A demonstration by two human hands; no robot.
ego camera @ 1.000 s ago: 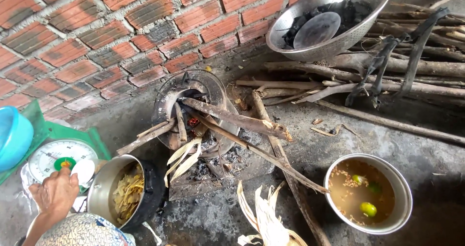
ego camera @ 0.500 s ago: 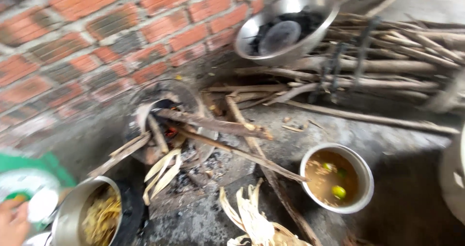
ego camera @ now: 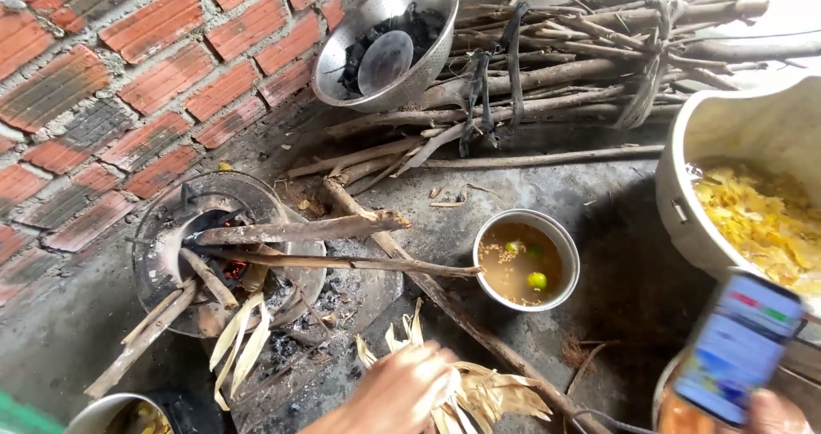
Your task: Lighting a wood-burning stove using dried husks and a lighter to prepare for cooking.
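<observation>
My left hand [ego camera: 400, 393] reaches in from the bottom edge and rests on a pile of dry pale husks [ego camera: 483, 395] on the sooty ground; motion blur hides whether it grips them. At the bottom right corner my right hand [ego camera: 774, 413] holds up a smartphone [ego camera: 739, 345] with its screen lit. A round stove [ego camera: 184, 229] with glowing embers stands to the left, with long sticks [ego camera: 299, 229] poking out of it. Just beyond the husks sits a small metal bowl [ego camera: 564, 246] of brown liquid with green limes in it.
A big pale pot [ego camera: 684, 203] of yellow pieces stands at the right edge. A metal colander [ego camera: 342, 49] with charcoal leans on a tied bundle of firewood [ego camera: 564, 66] at the back. A brick wall [ego camera: 128, 66] runs along the left. Another pot's rim [ego camera: 98, 410] shows at bottom left.
The view has swung right and down, and the big pot came into sight. My left hand moved from the bottom left corner to the husks. The phone in my right hand appeared.
</observation>
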